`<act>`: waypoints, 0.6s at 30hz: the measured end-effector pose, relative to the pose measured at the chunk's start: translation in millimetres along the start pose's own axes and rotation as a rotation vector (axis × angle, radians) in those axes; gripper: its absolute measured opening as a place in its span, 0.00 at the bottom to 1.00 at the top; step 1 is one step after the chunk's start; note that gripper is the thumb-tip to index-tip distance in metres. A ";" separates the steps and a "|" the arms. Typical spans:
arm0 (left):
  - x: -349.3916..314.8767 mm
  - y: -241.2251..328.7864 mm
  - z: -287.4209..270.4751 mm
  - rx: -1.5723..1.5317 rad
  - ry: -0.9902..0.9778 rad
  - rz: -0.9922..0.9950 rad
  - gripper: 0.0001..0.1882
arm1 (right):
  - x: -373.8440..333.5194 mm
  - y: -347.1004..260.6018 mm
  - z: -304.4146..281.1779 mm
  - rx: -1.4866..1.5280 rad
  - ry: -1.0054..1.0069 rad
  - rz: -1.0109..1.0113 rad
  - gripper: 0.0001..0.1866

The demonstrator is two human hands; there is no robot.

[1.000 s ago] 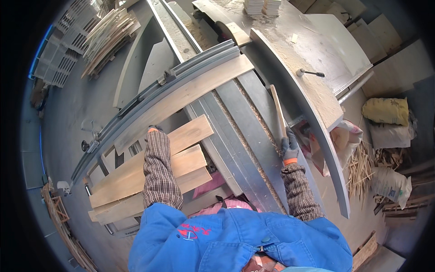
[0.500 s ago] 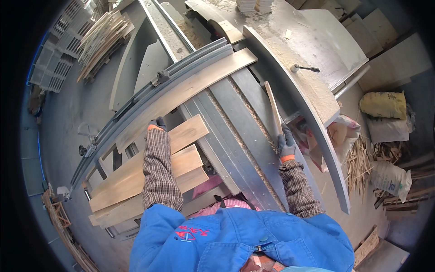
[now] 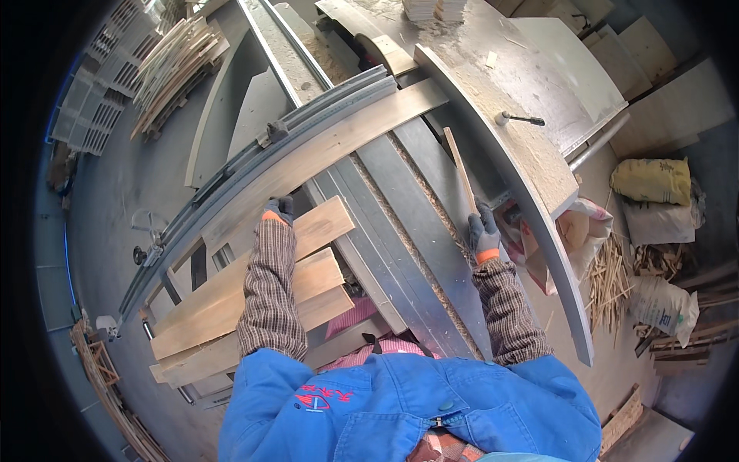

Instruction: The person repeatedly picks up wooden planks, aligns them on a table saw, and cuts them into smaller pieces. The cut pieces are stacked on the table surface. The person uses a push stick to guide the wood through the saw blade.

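A long pale wooden board (image 3: 339, 146) lies against the metal fence of a table saw, its right end near the guide rail. Gloved in grey, my left hand (image 3: 280, 209) is closed on the board's near edge; its fingertips are partly hidden. In my right hand (image 3: 483, 225), also gloved, is a thin wooden stick (image 3: 459, 168) that points away from me over the grey saw table (image 3: 412, 192). Several shorter boards (image 3: 231, 300) are stacked under and beside my left forearm.
A curved-looking rail (image 3: 512, 165) bounds the saw table on the right. Beyond it is a sawdust-strewn surface with a black-handled lever (image 3: 523, 118). Sacks (image 3: 653, 181) and loose offcuts (image 3: 610, 285) stand at the right. Stacked slats (image 3: 177, 73) lie at the far left.
The long board has slid slightly to the right along the fence, my left hand moving with it. My right hand and the stick have shifted slightly away from me and to the left.
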State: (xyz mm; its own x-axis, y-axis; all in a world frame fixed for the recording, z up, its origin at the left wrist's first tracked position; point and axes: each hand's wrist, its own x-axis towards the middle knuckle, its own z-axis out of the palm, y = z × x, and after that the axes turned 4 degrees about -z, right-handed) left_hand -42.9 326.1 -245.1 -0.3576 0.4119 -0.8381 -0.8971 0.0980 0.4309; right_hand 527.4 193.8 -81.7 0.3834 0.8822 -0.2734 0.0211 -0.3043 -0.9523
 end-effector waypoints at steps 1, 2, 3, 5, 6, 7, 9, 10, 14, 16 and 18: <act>-20.5 3.2 4.5 0.059 -0.017 -0.028 0.08 | 2.7 -4.9 2.2 -0.013 -0.006 -0.035 0.25; -44.5 8.2 7.0 0.226 -0.057 -0.083 0.12 | 5.3 -10.5 1.5 -0.061 -0.014 -0.067 0.25; -67.8 16.6 16.7 0.350 -0.256 -0.271 0.13 | 8.7 -15.6 2.0 -0.128 -0.034 -0.169 0.25; -117.5 32.7 39.2 0.600 -0.556 -0.591 0.15 | 19.3 -24.2 4.9 -0.136 -0.055 -0.149 0.25; -140.5 19.4 54.7 1.030 -0.173 -0.019 0.19 | 25.3 -27.5 6.5 -0.181 -0.060 -0.166 0.25; -164.2 9.8 69.1 1.481 -0.099 0.616 0.25 | 31.7 -30.1 8.4 -0.102 -0.076 -0.122 0.25; -207.3 8.1 102.0 1.968 -0.073 1.361 0.40 | 44.6 -33.6 13.2 -0.026 -0.083 0.017 0.25; -222.8 6.3 122.6 2.021 -0.259 1.513 0.47 | 50.0 -34.8 15.3 0.035 -0.091 -0.023 0.25; -251.1 -24.0 180.5 2.528 -0.098 1.284 0.51 | 62.5 -37.4 25.9 0.114 -0.088 0.004 0.26; -251.3 -29.9 189.3 2.563 -0.183 1.140 0.48 | 63.6 -38.7 30.9 0.118 -0.074 0.025 0.26; -247.5 -29.8 189.1 2.583 -0.182 1.146 0.46 | 62.4 -40.7 33.1 0.134 -0.070 0.052 0.26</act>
State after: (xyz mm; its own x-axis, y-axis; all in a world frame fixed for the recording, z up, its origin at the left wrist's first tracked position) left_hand 121.5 392.6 12.7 -0.0562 0.9484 -0.3120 0.9912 0.0155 -0.1313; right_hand 519.9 273.2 -64.5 0.3156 0.8907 -0.3272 -0.1220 -0.3038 -0.9449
